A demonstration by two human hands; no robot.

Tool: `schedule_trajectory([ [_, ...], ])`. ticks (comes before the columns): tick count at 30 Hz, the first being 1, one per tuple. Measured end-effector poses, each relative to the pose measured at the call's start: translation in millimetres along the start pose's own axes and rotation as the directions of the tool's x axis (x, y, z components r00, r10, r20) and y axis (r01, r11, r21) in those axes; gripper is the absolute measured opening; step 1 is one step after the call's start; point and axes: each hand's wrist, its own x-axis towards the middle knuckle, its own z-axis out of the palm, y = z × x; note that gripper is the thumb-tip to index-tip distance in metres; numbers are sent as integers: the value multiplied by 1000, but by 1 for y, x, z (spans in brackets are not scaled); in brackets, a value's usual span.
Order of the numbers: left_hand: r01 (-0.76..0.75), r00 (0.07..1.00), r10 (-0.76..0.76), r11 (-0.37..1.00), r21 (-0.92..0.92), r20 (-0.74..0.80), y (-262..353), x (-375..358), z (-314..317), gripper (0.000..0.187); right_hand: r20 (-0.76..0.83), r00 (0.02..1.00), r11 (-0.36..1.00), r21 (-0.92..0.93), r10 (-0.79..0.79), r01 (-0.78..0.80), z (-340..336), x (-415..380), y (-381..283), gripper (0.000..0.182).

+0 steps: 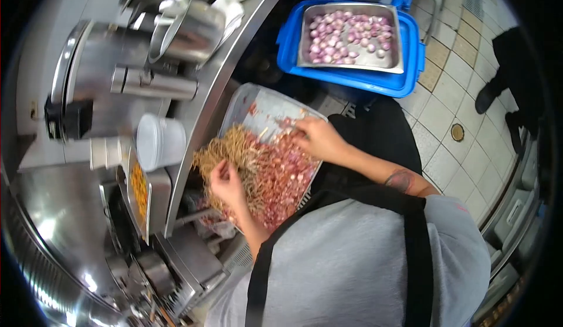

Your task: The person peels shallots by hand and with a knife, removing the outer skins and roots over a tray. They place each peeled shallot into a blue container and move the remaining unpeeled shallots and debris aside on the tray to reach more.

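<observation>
A grey plastic tub (239,105) stands in front of my body. Brown, stringy stalks (231,145) heap up on its left side, and reddish-purple pieces that look like shallots and their skins (287,169) fill much of the rest. My left hand (226,181) is over the stalks with its fingertips pinched together; whatever is between them is too small to name. Above the tub's right side, my right hand (316,136) is closed, fingers pointing left. Something small and blurred shows at its fingertips, which I cannot make out.
Peeled shallots (346,37) lie in a metal tray (352,68) on a blue lid (413,63). Along the left, a steel counter (220,75) holds a white bucket (161,142), a metal flask (155,84) and a large cooker (111,63). Another person's legs (510,69) stand at right.
</observation>
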Motion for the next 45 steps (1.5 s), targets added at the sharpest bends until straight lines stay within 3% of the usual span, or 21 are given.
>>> schedule_trajectory([
  [2, -63, 990, 80, 986, -153, 113, 6, -10, 10, 15, -23, 999, 999, 0, 48, -48, -9, 2, -7, 13],
  [3, -162, 971, 183, 977, -137, 152, 13, -14, 13, 17, -16, 999, 999, 15, 40, -40, -9, 3, -2, 15],
  [4, -256, 945, 247, 967, 13, 216, 22, -14, 13, 22, -15, 999, 999, 30, 33, -32, -8, 2, 1, 16],
  [6, -215, 945, 216, 976, -30, 247, 22, -15, 22, 27, -15, 996, 996, -23, 89, -90, -11, 0, -5, 17],
  [10, -375, 834, 300, 924, 77, 464, 24, -20, 37, 25, -22, 992, 991, -50, 126, -127, -18, 1, -24, 18],
  [12, -253, 830, 196, 967, 38, 522, 24, -27, 41, 22, 11, 993, 992, -50, 113, -113, -18, 0, -27, 20],
  [15, -397, 796, 321, 917, 42, 514, 10, -28, 45, 20, 75, 991, 993, -65, 108, -103, -15, -2, -25, 23],
  [18, -257, 899, 205, 963, 86, 386, 9, -27, 46, 19, 104, 994, 999, -33, 47, -44, -4, -4, -19, 26],
  [19, -275, 902, 228, 958, 78, 367, 9, -24, 44, 21, 102, 995, 1000, -15, 20, -19, -2, -6, -18, 27],
  [26, -471, 834, 323, 839, 273, 446, 6, -2, 45, 22, 172, 984, 999, -22, 51, -48, 1, -11, -20, 26],
  [27, -388, 847, 181, 853, 349, 500, 8, -2, 46, 20, 176, 983, 999, -23, 47, -44, 0, -12, -21, 25],
  [30, -449, 813, 112, 746, 491, 572, -4, -2, 51, 18, 202, 978, 998, -16, 60, -57, -1, -15, -24, 24],
  [33, -418, 818, 137, 809, 413, 559, -1, 0, 44, 25, 217, 975, 998, 37, 48, -57, 1, -16, -24, 24],
  [36, -21, 902, -30, 993, 114, 431, 16, -6, 23, 27, 234, 972, 998, 57, 4, -18, 7, -14, -24, 24],
  [37, 105, 924, -52, 987, -120, 380, -1, -7, 20, 29, 248, 969, 998, 56, -11, -3, 11, -14, -25, 24],
  [38, 88, 963, -23, 968, -233, 268, -16, -10, 14, 38, 293, 955, 991, 109, 46, -82, 16, -14, -28, 26],
  [40, 139, 990, -112, 907, -397, 90, -18, -23, 0, 32, 392, 908, 950, 198, 148, -241, 28, -14, -35, 30],
  [41, 166, 986, -157, 880, -445, 56, -21, -29, -5, 25, 368, 926, 946, 260, 88, -193, 41, -17, -29, 38],
  [44, 312, 941, -337, 811, -494, 42, -34, -45, -23, 21, 632, 737, 782, 324, 240, -532, 65, -16, -31, 39],
  [45, 346, 930, -355, 760, -550, 94, -38, -47, -25, 21, 659, 724, 721, 400, 204, -567, 73, -18, -32, 40],
])
